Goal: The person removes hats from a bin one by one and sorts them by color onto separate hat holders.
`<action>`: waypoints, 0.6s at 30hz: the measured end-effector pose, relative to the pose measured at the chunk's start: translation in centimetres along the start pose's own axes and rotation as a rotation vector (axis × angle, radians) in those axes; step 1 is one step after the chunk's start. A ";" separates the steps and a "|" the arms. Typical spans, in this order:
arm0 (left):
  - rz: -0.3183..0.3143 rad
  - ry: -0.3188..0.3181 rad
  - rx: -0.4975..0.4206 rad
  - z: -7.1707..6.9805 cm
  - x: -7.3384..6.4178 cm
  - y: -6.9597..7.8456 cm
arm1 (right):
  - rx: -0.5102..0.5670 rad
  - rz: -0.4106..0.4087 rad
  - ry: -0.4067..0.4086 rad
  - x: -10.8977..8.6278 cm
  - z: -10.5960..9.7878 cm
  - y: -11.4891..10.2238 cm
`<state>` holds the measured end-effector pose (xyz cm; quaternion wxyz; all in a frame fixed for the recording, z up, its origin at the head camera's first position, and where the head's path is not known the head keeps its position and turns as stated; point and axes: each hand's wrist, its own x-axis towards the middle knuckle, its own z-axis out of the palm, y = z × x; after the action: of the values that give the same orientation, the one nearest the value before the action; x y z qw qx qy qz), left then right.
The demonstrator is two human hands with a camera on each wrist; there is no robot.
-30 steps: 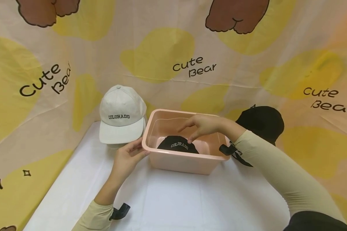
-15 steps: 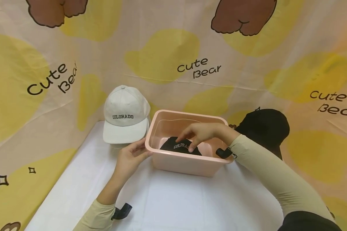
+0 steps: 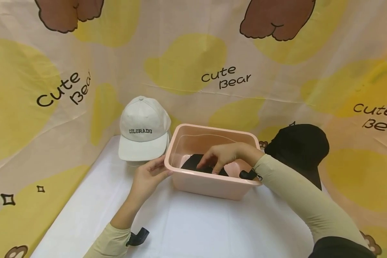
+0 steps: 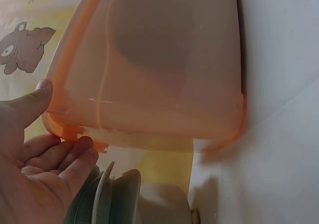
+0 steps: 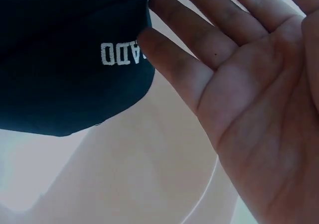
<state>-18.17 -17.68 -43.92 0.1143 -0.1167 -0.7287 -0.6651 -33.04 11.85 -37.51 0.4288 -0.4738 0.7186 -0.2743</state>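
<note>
A pink plastic bin (image 3: 209, 186) stands on the white tabletop with a black cap (image 3: 191, 163) inside it. My left hand (image 3: 145, 182) holds the bin's left rim, thumb on one side and fingers under the edge, as the left wrist view shows on the bin wall (image 4: 174, 59). My right hand (image 3: 225, 153) reaches down into the bin over the cap. In the right wrist view its fingers are nearly straight, and one fingertip meets the white lettering on the black cap (image 5: 75, 79). In the head view this hand covers that lettering.
Left of the bin sits a white cap (image 3: 145, 139) lettered COLORADO; several stacked brims (image 4: 104, 194) show beside the bin in the left wrist view. Another black cap (image 3: 300, 143) lies to the right, partly behind the right forearm. A printed cloth (image 3: 180, 64) hangs behind.
My right hand has lowered into the bin from above the cap and now reaches it, covering the lettering. The left hand keeps its hold on the rim. The head view has shifted slightly.
</note>
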 end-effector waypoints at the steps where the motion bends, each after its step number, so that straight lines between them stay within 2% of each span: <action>1: 0.002 0.000 0.003 0.0 0.0 0.0 | -0.002 0.001 -0.004 0.0 0.0 0.0; 10: 0.017 -0.003 0.002 0.0 0.0 0.0 | 0.010 0.009 -0.021 0.0 0.3 -0.1; 18: 0.013 0.001 0.015 0.1 -0.1 0.1 | -0.081 0.024 -0.030 0.0 0.3 0.0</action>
<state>-18.10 -17.62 -43.89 0.1199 -0.1203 -0.7327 -0.6590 -32.76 11.83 -37.64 0.4233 -0.4863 0.7281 -0.2329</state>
